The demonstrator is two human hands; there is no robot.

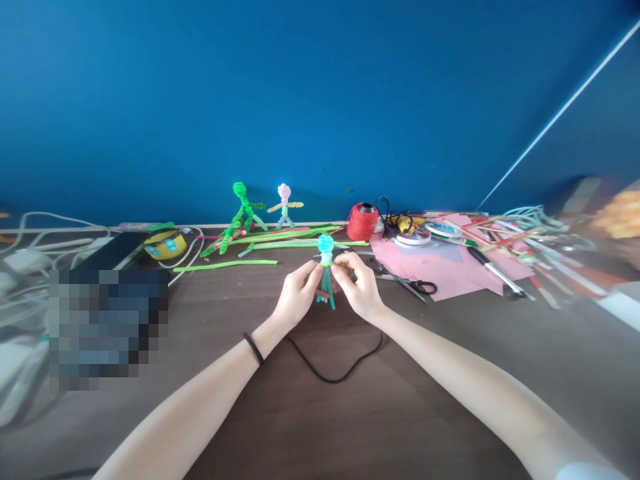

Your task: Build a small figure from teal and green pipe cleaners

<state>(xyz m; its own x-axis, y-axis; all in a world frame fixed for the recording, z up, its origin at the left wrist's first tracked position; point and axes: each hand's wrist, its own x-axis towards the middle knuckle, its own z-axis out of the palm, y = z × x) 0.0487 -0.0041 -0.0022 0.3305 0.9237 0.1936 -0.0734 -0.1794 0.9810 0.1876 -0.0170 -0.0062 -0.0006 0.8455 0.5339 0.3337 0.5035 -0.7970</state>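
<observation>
My left hand (pixel 296 295) and my right hand (pixel 359 283) both pinch a small pipe-cleaner figure (pixel 326 267) held upright over the brown table (pixel 350 413). The figure has a coiled turquoise head and green stems hanging down between my fingers. A black band circles my left wrist. Two finished pipe-cleaner figures stand against the blue wall: a green one (pixel 242 210) and a pale pink one (pixel 285 203). Loose green pipe cleaners (pixel 225 265) lie on the table just beyond my hands.
A red spool of thread (pixel 362 221) stands behind my right hand. Scissors (pixel 410 285) lie on pink paper (pixel 450 267) at the right, among sticks, tape rolls and a pen. A black cord (pixel 335 373) loops under my wrists. Cables and a yellow tape roll (pixel 165 244) sit at left.
</observation>
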